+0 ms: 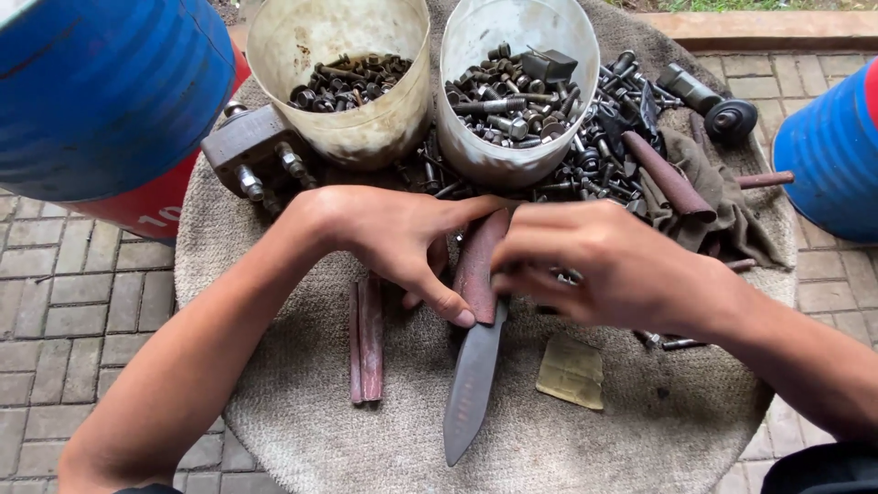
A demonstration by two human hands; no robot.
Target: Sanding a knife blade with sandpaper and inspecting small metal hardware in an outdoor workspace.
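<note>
Both hands [402, 242] [608, 265] curled round knife [476, 366] handle

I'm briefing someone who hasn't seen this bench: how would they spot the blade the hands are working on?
Start at the round cloth-covered table and the two tubs of bolts at its far edge. Right below them the left hand and right hand meet on a reddish wrap. The blade sticks out beneath it: flat, dark grey, pointed, unlike the rusty rods to its left.

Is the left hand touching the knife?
Touching. The head view shows the left hand's thumb and fingers pressed on the knife's reddish-brown handle end.
</note>
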